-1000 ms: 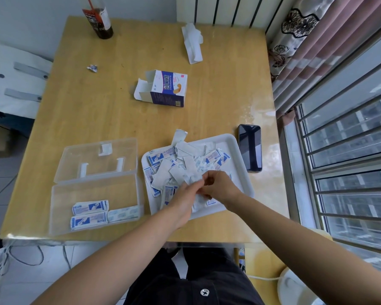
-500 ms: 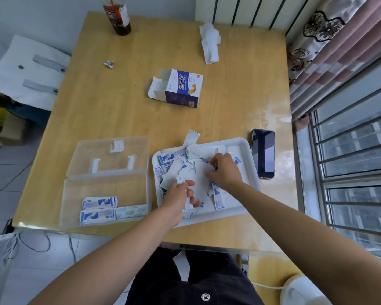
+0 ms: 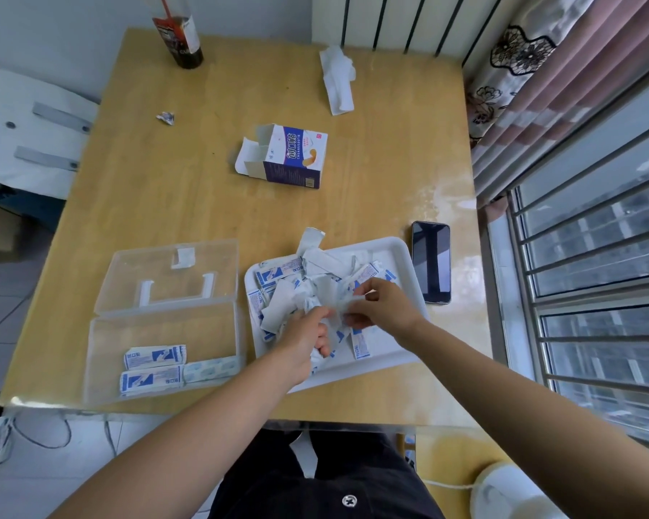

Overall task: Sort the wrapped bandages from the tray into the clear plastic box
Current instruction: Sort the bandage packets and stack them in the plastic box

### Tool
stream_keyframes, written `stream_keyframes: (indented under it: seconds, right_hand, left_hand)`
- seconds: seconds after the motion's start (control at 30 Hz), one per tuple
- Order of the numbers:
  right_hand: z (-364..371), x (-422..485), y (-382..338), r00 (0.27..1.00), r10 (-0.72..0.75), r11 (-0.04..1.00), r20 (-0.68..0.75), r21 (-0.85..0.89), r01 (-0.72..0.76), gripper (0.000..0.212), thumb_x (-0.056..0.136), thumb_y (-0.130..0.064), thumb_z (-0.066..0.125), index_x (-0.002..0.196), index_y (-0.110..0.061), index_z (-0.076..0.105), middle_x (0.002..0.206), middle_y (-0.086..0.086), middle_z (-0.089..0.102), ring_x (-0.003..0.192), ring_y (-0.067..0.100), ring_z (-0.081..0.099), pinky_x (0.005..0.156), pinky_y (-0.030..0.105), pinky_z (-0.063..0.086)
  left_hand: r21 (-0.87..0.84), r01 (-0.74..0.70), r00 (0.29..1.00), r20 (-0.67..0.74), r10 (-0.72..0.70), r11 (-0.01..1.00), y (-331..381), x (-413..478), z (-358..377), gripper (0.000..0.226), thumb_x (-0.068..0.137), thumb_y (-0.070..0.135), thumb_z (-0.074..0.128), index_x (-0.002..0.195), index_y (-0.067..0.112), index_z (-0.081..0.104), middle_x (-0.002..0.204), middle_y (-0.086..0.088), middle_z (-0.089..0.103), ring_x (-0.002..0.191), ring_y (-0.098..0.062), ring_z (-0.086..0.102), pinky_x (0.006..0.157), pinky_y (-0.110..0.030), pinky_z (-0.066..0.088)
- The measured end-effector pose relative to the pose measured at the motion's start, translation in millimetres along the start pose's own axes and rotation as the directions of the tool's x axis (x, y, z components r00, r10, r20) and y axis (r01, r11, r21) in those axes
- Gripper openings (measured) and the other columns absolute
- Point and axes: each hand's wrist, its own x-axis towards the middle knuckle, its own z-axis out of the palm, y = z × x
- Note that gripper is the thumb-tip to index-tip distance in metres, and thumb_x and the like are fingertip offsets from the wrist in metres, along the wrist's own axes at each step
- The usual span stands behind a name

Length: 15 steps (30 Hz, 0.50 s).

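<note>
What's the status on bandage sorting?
Left hand, right hand pinching blue-and-white wrapped bandages over white plastic tray. Clear plastic box open, few inside. White paper scraps clutter pile.

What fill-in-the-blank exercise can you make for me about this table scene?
1. The smartphone lies at the ____ side of the wooden table.
2. The clear plastic box lies ____, its lid folded back.
3. The left hand and right hand grip wrapped bandages over the white ____.
Missing words: right; open; tray.

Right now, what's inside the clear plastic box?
Along the near wall of the clear plastic box lie wrapped bandages: two blue-printed stacks, a paler one beside them. How many each stack holds is hidden.
</note>
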Motion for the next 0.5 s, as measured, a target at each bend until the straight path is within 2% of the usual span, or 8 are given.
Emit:
stream_keyframes:
  seconds: [0.1, 0.17, 0.23, 0.33, 0.4, 0.43, 0.5]
  right_hand:
    - [1.1, -2.7, 3.6, 0.993, 0.077, 0.99, -0.094, 0.126, -0.065, 0.015, 0.085, 0.004, 0.058, 0.083, -0.007, 0.048, 0.075, 0.023, 0.069, 0.058, 0.028, 0.067, 0.06, 0.035, 0.06]
    - [-5.4, -1.8, 6.5, 0.988, 0.114, 0.992, -0.106, 0.059, -0.108, 0.014, 0.086, 0.002, 0.057, 0.083, -0.007, 0.046, 0.078, 0.024, 0.07, 0.06, 0.029, 0.068, 0.059, 0.035, 0.061]
    - [-12.0, -4.5, 8.5, 0.986, 0.165, 0.985, -0.033, -0.037, -0.167, 0.013, 0.087, -0.002, 0.06, 0.086, -0.006, 0.048, 0.084, 0.024, 0.072, 0.065, 0.029, 0.069, 0.059, 0.033, 0.06]
    - [-15.4, -10.8, 11.2, 0.978, 0.185, 0.977, 0.101, -0.123, -0.172, 0.013, 0.089, -0.009, 0.065, 0.092, -0.005, 0.053, 0.085, 0.019, 0.072, 0.063, 0.022, 0.067, 0.058, 0.028, 0.059]
    - [-12.0, -14.2, 11.9, 0.973, 0.169, 0.977, 0.158, -0.153, -0.145, 0.011, 0.091, -0.01, 0.063, 0.094, -0.004, 0.055, 0.082, 0.014, 0.072, 0.06, 0.017, 0.066, 0.056, 0.024, 0.056]
    - [-10.9, -14.3, 12.4, 0.976, 0.157, 0.978, 0.148, -0.163, -0.132, 0.01, 0.091, -0.01, 0.063, 0.094, -0.004, 0.056, 0.079, 0.012, 0.072, 0.059, 0.016, 0.066, 0.055, 0.023, 0.055]
    - [-14.3, -11.7, 12.6, 0.99, 0.132, 0.976, 0.05, -0.179, -0.121, 0.011, 0.09, -0.012, 0.064, 0.092, -0.004, 0.056, 0.077, 0.01, 0.073, 0.059, 0.015, 0.065, 0.055, 0.023, 0.053]
  left_hand:
    - [0.061, -0.031, 0.998, -0.049, 0.034, 0.998, -1.7, 1.6, -1.5, 0.011, 0.089, 0.02, 0.06, 0.084, 0.015, 0.051, 0.058, 0.002, 0.024, 0.049, -0.013, 0.019, 0.046, -0.025, 0.021]
    - [0.169, -0.106, 0.99, -0.076, 0.12, 0.98, -6.2, 2.8, -6.0, 0.019, 0.084, 0.019, 0.065, 0.074, 0.019, 0.049, 0.058, 0.002, 0.03, 0.05, -0.014, 0.023, 0.047, -0.025, 0.024]
    - [0.214, -0.184, 0.979, -0.051, 0.2, 0.959, -8.4, 1.7, -6.4, 0.019, 0.085, 0.015, 0.063, 0.072, 0.021, 0.051, 0.059, 0.003, 0.037, 0.051, -0.014, 0.028, 0.047, -0.023, 0.027]
    - [0.34, -0.313, 0.947, 0.04, 0.319, 0.887, -4.8, -3.0, 2.8, 0.009, 0.089, 0.014, 0.058, 0.089, 0.022, 0.062, 0.069, 0.005, 0.052, 0.055, -0.011, 0.041, 0.049, -0.021, 0.032]
    - [0.435, -0.336, 0.938, 0.075, 0.338, 0.835, -2.3, 0.0, 6.8, 0.023, 0.09, 0.014, 0.056, 0.11, 0.023, 0.063, 0.086, 0.0, 0.062, 0.067, -0.019, 0.055, 0.054, -0.022, 0.038]
    - [0.472, -0.331, 0.937, 0.067, 0.342, 0.817, -1.5, 3.1, 6.3, 0.028, 0.089, 0.014, 0.057, 0.116, 0.022, 0.061, 0.097, -0.004, 0.065, 0.079, -0.026, 0.06, 0.059, -0.025, 0.044]
    - [0.556, -0.335, 0.92, 0.019, 0.391, 0.761, -0.4, 9.4, 1.6, 0.03, 0.086, 0.017, 0.059, 0.117, 0.017, 0.058, 0.106, -0.007, 0.066, 0.095, -0.031, 0.062, 0.075, -0.036, 0.051]
